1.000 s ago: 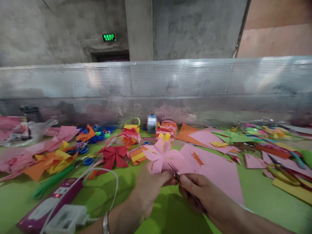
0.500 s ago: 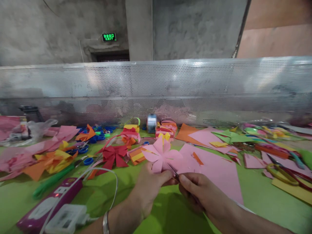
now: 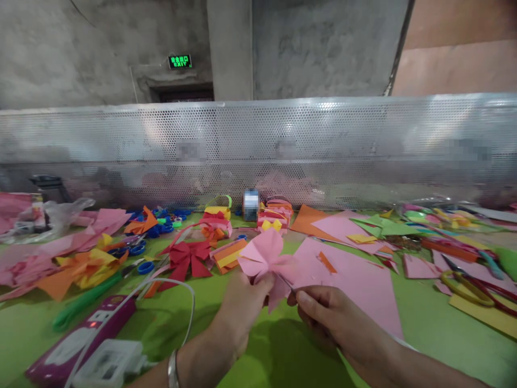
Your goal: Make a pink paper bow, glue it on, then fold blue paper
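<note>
A pink paper flower [image 3: 269, 256] with several broad petals is pinched in my left hand [image 3: 244, 307], thumb on top near its lower edge. One petal hangs down below that thumb. Between the thumb and fingers of my right hand [image 3: 327, 312] is a thin pointed metal tool [image 3: 291, 288]; most of it is hidden by the hand, so its exact kind cannot be told. Its tip reaches the flower's lower right petals. Under and behind the flower's right side lies a large pink paper sheet [image 3: 355, 280].
Red [image 3: 189, 258] and orange-yellow [image 3: 89, 264] paper flowers lie to the left. A purple power strip [image 3: 117, 310] with a white charger [image 3: 109, 366] and cable is at front left. Yellow-handled scissors [image 3: 464, 288] lie right. A perforated metal panel [image 3: 258, 140] stands behind the green table.
The flower has turned and tilted in my left hand, and a petal now points downward. My left thumb has shifted up and left; the right hand with the tool stays nearly in place.
</note>
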Motion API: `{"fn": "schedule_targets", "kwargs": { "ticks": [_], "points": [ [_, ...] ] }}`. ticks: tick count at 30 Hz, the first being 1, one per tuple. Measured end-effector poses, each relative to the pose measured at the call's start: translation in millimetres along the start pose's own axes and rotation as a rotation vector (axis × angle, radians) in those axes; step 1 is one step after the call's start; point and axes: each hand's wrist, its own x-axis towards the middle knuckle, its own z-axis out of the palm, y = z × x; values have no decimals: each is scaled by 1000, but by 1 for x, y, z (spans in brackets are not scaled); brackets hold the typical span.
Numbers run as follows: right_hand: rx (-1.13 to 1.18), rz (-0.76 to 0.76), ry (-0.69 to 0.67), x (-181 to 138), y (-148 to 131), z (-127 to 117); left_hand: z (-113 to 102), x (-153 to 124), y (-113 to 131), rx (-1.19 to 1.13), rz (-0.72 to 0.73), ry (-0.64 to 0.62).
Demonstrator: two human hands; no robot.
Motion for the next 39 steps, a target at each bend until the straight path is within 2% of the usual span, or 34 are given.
{"fn": "schedule_targets", "kwargs": {
  "ticks": [5, 11, 29, 39],
  "points": [
    [-7, 12, -5, 1, 2, 0, -2, 3, -2, 7, 1, 97],
    [11, 19, -8, 0, 1, 2, -1, 3, -2, -42, -12, 5],
    [-44, -2, 11, 0, 1, 1, 0, 1, -2, -45, -10, 35],
    [-73, -1, 21, 1, 2, 2, 1, -1, 1, -65, -12, -16]
  ]
}}
